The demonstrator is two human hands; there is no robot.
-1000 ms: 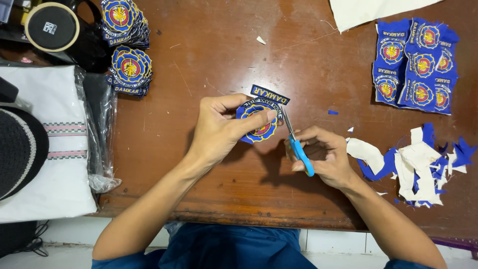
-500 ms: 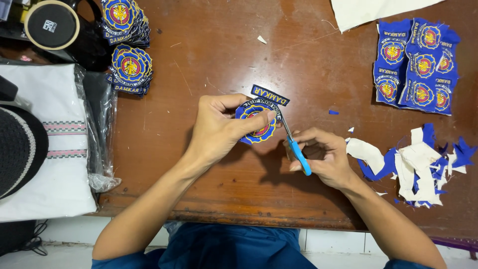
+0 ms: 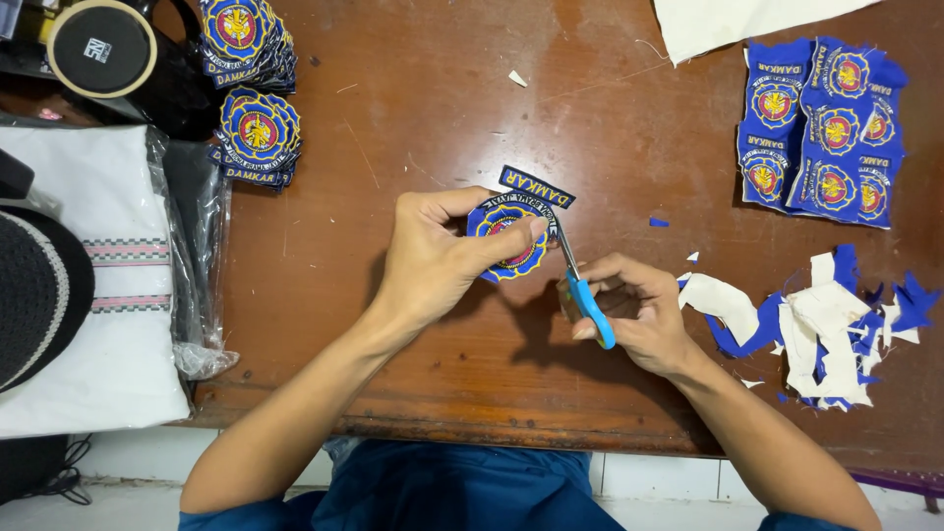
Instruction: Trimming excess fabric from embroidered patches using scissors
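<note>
My left hand [image 3: 438,258] pinches a round blue embroidered patch [image 3: 511,242] with a yellow and red emblem, thumb across its face. A small black strip patch [image 3: 536,187] lies on the table just above it. My right hand [image 3: 637,313] grips small blue-handled scissors [image 3: 582,287]; the blades point up and meet the right edge of the round patch. Both hands hover over the middle of the brown wooden table [image 3: 413,118].
Two stacks of finished round patches [image 3: 254,128] sit at the upper left. Uncut blue patch sheets [image 3: 821,133] lie at the upper right, a pile of blue and white offcuts [image 3: 816,324] at the right. A white folded cloth in plastic [image 3: 108,285] and a black cap [image 3: 34,295] fill the left.
The scissors have worked slightly along the patch edge and my left hand has turned the patch a little. Everything else stays put.
</note>
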